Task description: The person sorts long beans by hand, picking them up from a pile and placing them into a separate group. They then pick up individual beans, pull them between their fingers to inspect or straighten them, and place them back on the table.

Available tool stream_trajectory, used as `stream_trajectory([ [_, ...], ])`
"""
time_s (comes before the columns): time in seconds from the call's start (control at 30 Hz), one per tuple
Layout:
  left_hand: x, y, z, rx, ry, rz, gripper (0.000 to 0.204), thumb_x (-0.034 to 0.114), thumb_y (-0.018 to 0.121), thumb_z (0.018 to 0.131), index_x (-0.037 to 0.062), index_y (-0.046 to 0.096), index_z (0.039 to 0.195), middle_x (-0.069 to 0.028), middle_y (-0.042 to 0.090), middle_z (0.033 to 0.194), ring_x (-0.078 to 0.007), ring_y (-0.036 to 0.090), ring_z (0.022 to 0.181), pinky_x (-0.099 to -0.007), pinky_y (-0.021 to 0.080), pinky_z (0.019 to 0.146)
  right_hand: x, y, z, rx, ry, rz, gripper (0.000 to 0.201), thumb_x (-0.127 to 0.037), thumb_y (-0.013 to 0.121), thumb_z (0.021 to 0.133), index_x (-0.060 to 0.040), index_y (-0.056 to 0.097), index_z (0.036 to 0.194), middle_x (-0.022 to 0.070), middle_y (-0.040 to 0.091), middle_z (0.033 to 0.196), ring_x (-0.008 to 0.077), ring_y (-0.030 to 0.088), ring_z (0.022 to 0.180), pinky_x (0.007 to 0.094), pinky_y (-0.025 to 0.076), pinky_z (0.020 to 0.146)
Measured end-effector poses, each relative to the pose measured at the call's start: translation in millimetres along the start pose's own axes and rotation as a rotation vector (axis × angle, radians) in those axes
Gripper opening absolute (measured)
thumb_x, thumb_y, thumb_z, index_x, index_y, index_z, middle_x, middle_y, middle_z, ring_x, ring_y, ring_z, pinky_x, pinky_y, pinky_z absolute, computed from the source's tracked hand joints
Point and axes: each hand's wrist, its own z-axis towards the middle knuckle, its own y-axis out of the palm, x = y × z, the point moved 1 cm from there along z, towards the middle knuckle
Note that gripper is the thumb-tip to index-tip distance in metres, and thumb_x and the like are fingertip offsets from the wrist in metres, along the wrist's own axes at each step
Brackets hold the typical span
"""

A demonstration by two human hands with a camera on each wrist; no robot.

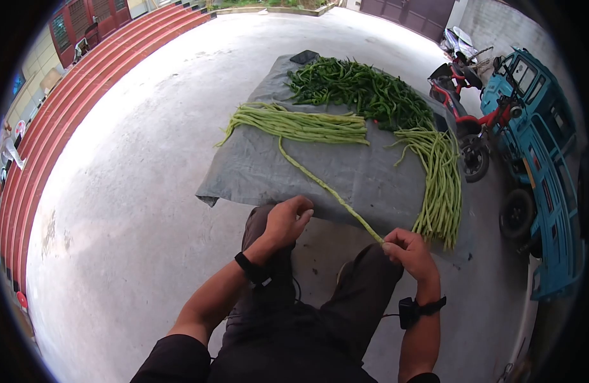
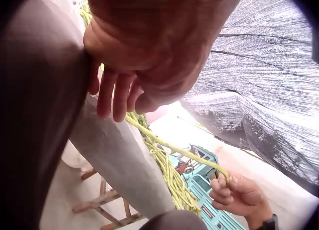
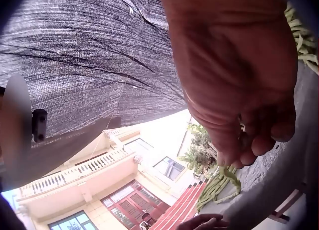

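My right hand (image 1: 412, 254) pinches one end of a single yardlong bean (image 1: 333, 193) between thumb and fingertips, near my right knee. From there the bean stretches up and left across the grey cloth (image 1: 243, 169), its far end at a bundle of yardlong beans (image 1: 301, 124). My left hand (image 1: 285, 222) hovers at the cloth's near edge over my left knee. Its fingers are loosely bent with nothing held, as the left wrist view shows. A second bundle of yardlong beans (image 1: 440, 182) hangs over the cloth's right side.
Long green peppers (image 1: 365, 86) are heaped at the back of the cloth-covered surface. To the right stand a red bike (image 1: 457, 102) and a blue three-wheeled truck (image 1: 530, 147). Red steps (image 1: 84, 96) run along the left. Dark netting (image 3: 89, 55) hangs overhead.
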Motion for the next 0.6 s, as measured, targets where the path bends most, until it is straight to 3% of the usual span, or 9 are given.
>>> stream_trajectory([
  [0.1,6,27,1,-0.119,-0.214,-0.578,0.037,0.031,0.06,0.109,0.0015,0.065,0.13,-0.0127,0.075,0.127,-0.0261,0.071,0.117,-0.0405,0.057,0.092,-4,13,-14,-0.052,-0.015,0.069,0.012,-0.013,0.075,0.099,-0.0016,0.073,0.101,-0.0023,0.067,0.084,0.0049,0.058,0.074,0.0233,0.047,0.068],
  [0.2,11,40,5,-0.185,-0.416,-0.966,0.047,0.036,0.048,0.114,-0.0001,0.055,0.143,-0.0162,0.07,0.138,-0.0275,0.07,0.118,-0.0397,0.056,0.094,-1,19,-26,-0.081,-0.01,0.112,0.014,-0.013,0.077,0.098,-0.001,0.074,0.104,-0.0023,0.067,0.086,0.0043,0.058,0.076,0.0231,0.047,0.07],
  [0.43,-2,46,16,-0.216,-0.481,-1.272,0.042,0.028,0.042,0.115,0.0006,0.055,0.144,-0.015,0.065,0.146,-0.028,0.067,0.125,-0.04,0.052,0.102,20,23,-50,-0.118,0.049,0.132,0.014,-0.013,0.077,0.098,-0.0013,0.073,0.105,-0.0039,0.066,0.085,0.004,0.057,0.078,0.0232,0.047,0.072],
  [0.6,6,29,15,-0.056,-0.496,-1.22,0.041,0.027,0.043,0.116,0.0022,0.052,0.147,-0.0139,0.069,0.14,-0.0259,0.07,0.119,-0.0394,0.055,0.095,46,21,-63,-0.102,0.085,0.158,0.014,-0.016,0.076,0.1,-0.0032,0.073,0.103,-0.0052,0.064,0.084,0.0041,0.056,0.078,0.0235,0.047,0.072],
])
